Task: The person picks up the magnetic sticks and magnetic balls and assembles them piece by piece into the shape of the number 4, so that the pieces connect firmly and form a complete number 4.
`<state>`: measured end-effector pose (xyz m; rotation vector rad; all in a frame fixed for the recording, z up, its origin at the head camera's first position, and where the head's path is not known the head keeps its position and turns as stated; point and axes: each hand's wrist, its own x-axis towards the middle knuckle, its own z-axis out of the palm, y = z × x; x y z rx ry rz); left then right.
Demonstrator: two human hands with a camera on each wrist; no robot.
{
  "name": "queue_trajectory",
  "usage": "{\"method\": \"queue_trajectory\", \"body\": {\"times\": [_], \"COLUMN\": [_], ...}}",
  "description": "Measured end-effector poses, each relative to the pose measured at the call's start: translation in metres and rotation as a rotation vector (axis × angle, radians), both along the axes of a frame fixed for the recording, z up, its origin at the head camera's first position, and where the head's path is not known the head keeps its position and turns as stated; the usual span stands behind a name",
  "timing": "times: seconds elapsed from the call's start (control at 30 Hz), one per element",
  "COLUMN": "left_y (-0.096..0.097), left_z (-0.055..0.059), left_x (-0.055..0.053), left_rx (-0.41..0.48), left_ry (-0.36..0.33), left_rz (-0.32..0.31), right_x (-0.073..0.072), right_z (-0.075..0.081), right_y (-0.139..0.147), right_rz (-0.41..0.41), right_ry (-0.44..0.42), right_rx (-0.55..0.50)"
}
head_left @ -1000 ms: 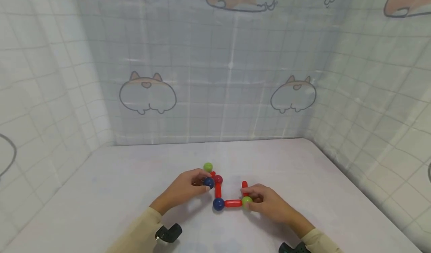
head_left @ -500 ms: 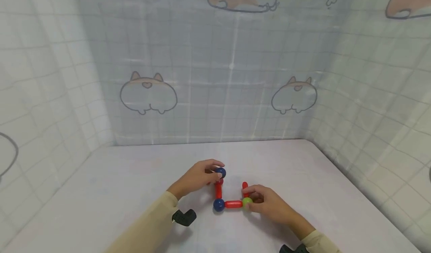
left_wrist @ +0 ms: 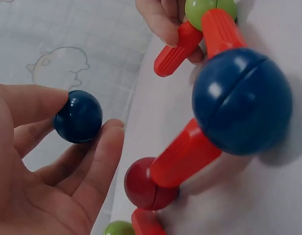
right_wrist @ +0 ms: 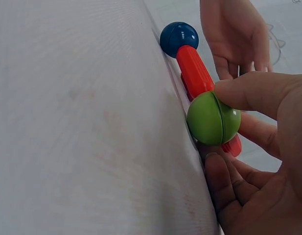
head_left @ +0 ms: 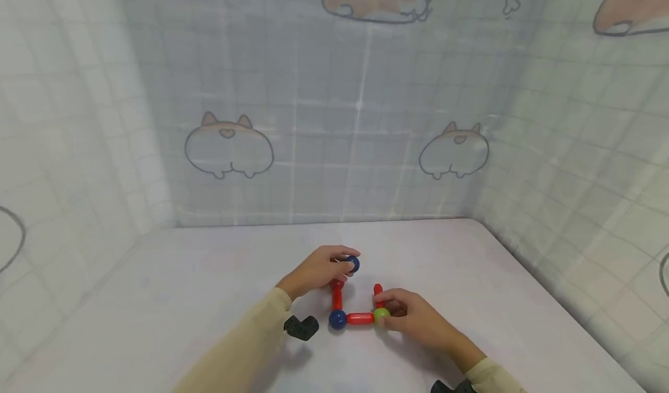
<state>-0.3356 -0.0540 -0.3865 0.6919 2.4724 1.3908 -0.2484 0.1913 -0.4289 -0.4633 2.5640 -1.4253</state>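
In the left wrist view, my left hand (head_left: 317,269) pinches a loose blue ball (left_wrist: 78,116) between thumb and fingertips, raised off the table and apart from the joined pieces. Those pieces are red rods and balls. A blue corner ball (head_left: 337,320) joins a red rod (head_left: 360,318) to a green ball (right_wrist: 209,119). My right hand (head_left: 420,318) grips that green ball, thumb on top, with another red rod (left_wrist: 177,50) sticking out by its fingers. From the blue corner another rod (left_wrist: 185,155) leads to a red ball (left_wrist: 146,183), partly behind my left hand in the head view.
Past the red ball, one more red rod (left_wrist: 147,223) and a second green ball (left_wrist: 119,228) show at the left wrist view's lower edge. The white table (head_left: 209,277) meets a curtain with cartoon dogs (head_left: 230,149) at the back and sides.
My left hand has carried the blue ball rightward and slightly away, past the red ball, now covering the far green ball in the head view. My right hand stays on its green ball.
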Motion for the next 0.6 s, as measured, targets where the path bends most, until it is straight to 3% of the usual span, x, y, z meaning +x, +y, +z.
{"method": "queue_trajectory", "body": {"times": [0.37, 0.6], "left_y": [0.021, 0.037], "left_z": [0.012, 0.011], "left_x": [-0.010, -0.013], "left_rx": [-0.043, -0.055], "left_ry": [-0.070, -0.090], "left_rz": [-0.092, -0.076], "right_x": [-0.002, -0.003], "right_z": [-0.004, -0.005], "right_y": [0.001, 0.004], "right_rz": [0.010, 0.015], "right_ry": [-0.005, 0.010], "right_rx": [-0.011, -0.024]}}
